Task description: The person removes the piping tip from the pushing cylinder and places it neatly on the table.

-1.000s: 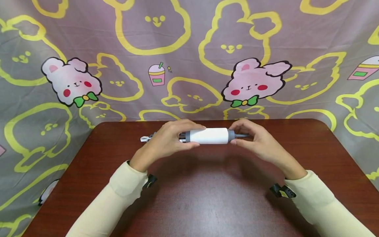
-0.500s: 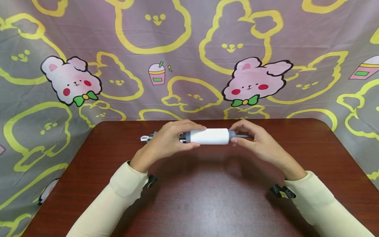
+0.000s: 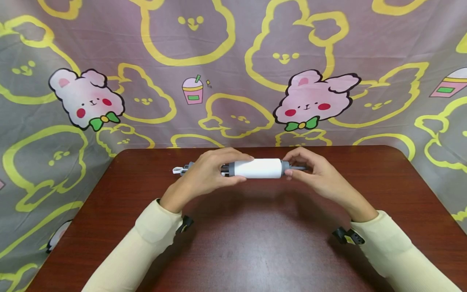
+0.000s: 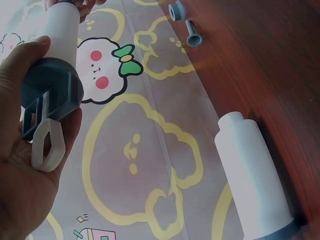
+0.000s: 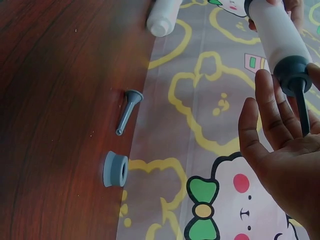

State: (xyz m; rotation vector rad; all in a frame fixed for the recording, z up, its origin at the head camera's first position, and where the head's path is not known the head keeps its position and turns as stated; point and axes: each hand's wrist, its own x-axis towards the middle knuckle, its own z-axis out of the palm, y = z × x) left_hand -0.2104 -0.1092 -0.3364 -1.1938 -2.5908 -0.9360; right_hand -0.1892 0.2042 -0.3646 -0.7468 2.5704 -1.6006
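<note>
Between both hands, a white tube [image 3: 258, 168] with grey end caps lies level above the table. My left hand [image 3: 209, 170] grips its left end, thumb below and fingers above. The end piece held there has a pale loop handle [image 4: 48, 145] and grey frame parts [image 4: 52, 90]. At the other end, my right hand [image 3: 315, 168] pinches the grey front cap [image 5: 292, 72] with thumb and fingertips. A thin grey nozzle [image 5: 301, 107] sticks out of this cap toward the palm. In the right wrist view, its other fingers stand spread apart.
Behind the hands, seen only in the wrist views, are a white bottle-like cylinder [image 4: 252, 175], a flared grey nozzle [image 5: 129, 111] and a grey ring [image 5: 115, 169] on the brown table [image 3: 255, 247]. A patterned cloth [image 3: 233, 89] hangs at the back edge.
My right thumb and fingertips have shifted slightly on the grey cap. The left hand and the tube stay practically where they were.
</note>
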